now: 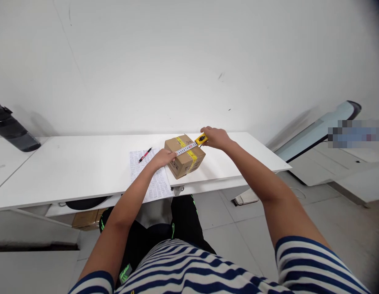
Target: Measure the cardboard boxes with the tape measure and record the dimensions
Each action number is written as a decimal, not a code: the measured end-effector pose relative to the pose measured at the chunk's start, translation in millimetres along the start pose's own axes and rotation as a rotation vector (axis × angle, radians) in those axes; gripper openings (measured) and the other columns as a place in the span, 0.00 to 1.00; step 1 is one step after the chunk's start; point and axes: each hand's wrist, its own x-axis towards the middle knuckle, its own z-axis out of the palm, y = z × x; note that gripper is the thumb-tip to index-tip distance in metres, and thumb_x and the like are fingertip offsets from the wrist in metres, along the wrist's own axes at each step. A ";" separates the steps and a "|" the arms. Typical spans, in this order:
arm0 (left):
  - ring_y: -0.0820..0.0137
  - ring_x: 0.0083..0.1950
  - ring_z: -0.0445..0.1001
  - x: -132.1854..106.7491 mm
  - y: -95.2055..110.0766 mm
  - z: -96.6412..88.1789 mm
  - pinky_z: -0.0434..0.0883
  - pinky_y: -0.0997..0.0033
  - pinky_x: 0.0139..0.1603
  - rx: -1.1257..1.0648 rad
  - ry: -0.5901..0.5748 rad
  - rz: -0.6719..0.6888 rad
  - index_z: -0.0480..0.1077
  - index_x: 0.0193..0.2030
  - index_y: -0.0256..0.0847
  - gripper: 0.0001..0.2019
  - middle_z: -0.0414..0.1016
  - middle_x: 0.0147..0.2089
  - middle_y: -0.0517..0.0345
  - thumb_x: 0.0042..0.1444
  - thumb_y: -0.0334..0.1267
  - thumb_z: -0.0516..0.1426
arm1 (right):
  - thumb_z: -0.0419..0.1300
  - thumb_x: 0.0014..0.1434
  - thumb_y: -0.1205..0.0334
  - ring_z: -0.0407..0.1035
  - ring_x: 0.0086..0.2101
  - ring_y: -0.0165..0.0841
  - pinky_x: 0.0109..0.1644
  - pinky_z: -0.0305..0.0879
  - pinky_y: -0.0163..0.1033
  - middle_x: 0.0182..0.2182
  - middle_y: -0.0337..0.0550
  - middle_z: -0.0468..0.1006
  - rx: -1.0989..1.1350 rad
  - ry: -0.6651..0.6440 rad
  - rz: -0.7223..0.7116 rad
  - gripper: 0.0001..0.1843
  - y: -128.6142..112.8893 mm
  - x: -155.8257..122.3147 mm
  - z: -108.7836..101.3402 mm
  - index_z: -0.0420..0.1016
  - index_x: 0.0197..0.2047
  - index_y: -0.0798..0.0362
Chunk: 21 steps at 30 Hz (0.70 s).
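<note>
A small cardboard box [185, 165] with yellow tape stands on the white desk. My right hand [216, 137] is closed around a yellow tape measure [202, 139] at the box's far right edge. Its pale numbered blade [187, 148] stretches across the top of the box. At the box's left edge, my left hand [164, 157] pinches the blade's free end against the cardboard. Beside that hand lie written sheets of paper [155, 185], partly under the box, with a red and black pen [145, 155] on top.
The white desk [79, 167] runs along a wall. A dark bottle [14, 128] stands at the far left. Below the desk are another cardboard box [86, 219] and a black round object [86, 202]. A pale panel [321, 130] leans at the right.
</note>
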 end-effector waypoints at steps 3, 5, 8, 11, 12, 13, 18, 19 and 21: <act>0.70 0.28 0.65 1.2 9.6 -17.8 0.60 0.69 0.31 -0.084 0.123 0.014 0.69 0.27 0.41 0.16 0.69 0.27 0.60 0.59 0.49 0.56 | 0.65 0.58 0.54 0.72 0.40 0.43 0.37 0.57 0.41 0.49 0.52 0.78 0.015 0.208 -0.018 0.24 8.7 -18.2 -12.8 0.69 0.55 0.52; 0.72 0.26 0.62 11.0 21.5 -34.5 0.60 0.70 0.30 -0.217 0.209 0.051 0.66 0.30 0.42 0.15 0.67 0.27 0.61 0.61 0.50 0.54 | 0.65 0.58 0.48 0.72 0.39 0.44 0.40 0.59 0.43 0.44 0.51 0.79 0.095 0.404 -0.020 0.24 7.1 -41.1 -15.9 0.70 0.54 0.52; 0.72 0.29 0.66 43.5 43.2 -52.1 0.65 0.71 0.34 -0.262 0.176 0.136 0.64 0.34 0.42 0.14 0.70 0.31 0.58 0.63 0.50 0.52 | 0.66 0.56 0.40 0.71 0.38 0.44 0.42 0.64 0.46 0.41 0.50 0.79 0.280 0.704 -0.001 0.30 -17.1 -84.9 -2.9 0.70 0.53 0.51; 0.67 0.41 0.74 87.4 57.1 -46.0 0.69 0.68 0.45 0.000 0.042 0.234 0.68 0.37 0.40 0.14 0.77 0.42 0.51 0.65 0.48 0.50 | 0.65 0.59 0.46 0.72 0.37 0.43 0.40 0.68 0.47 0.41 0.52 0.79 0.368 0.940 0.007 0.27 -63.4 -117.0 26.3 0.69 0.55 0.52; 0.64 0.45 0.74 100.2 58.2 -39.5 0.69 0.66 0.49 0.131 0.020 0.256 0.69 0.38 0.40 0.14 0.78 0.45 0.48 0.65 0.48 0.50 | 0.64 0.60 0.48 0.72 0.35 0.41 0.39 0.69 0.46 0.40 0.51 0.79 0.369 0.979 0.042 0.26 -78.8 -121.3 36.7 0.69 0.57 0.52; 0.62 0.49 0.74 110.7 57.5 -32.2 0.68 0.65 0.52 0.256 0.013 0.269 0.70 0.38 0.39 0.15 0.78 0.47 0.45 0.65 0.47 0.50 | 0.64 0.61 0.50 0.71 0.34 0.41 0.38 0.70 0.46 0.38 0.50 0.79 0.395 0.993 0.082 0.26 -91.7 -122.5 46.5 0.69 0.58 0.52; 0.56 0.51 0.76 124.8 37.9 -14.6 0.69 0.60 0.53 0.481 0.034 0.159 0.70 0.53 0.39 0.22 0.79 0.54 0.42 0.66 0.53 0.48 | 0.63 0.63 0.52 0.73 0.36 0.39 0.39 0.74 0.44 0.38 0.47 0.77 0.599 0.976 0.198 0.27 -103.3 -111.4 74.9 0.66 0.63 0.50; 0.55 0.51 0.76 122.8 33.8 -15.9 0.70 0.60 0.52 0.476 0.035 0.112 0.69 0.56 0.40 0.24 0.79 0.55 0.42 0.65 0.56 0.48 | 0.63 0.63 0.52 0.73 0.36 0.39 0.39 0.75 0.44 0.39 0.47 0.77 0.628 0.961 0.197 0.28 -98.3 -110.2 76.1 0.66 0.63 0.50; 0.55 0.50 0.77 119.0 27.3 -20.4 0.70 0.61 0.51 0.447 0.006 0.039 0.71 0.55 0.40 0.27 0.80 0.54 0.42 0.64 0.60 0.49 | 0.63 0.62 0.51 0.74 0.38 0.39 0.41 0.76 0.45 0.41 0.48 0.77 0.675 0.905 0.185 0.28 -87.6 -109.0 76.0 0.67 0.63 0.50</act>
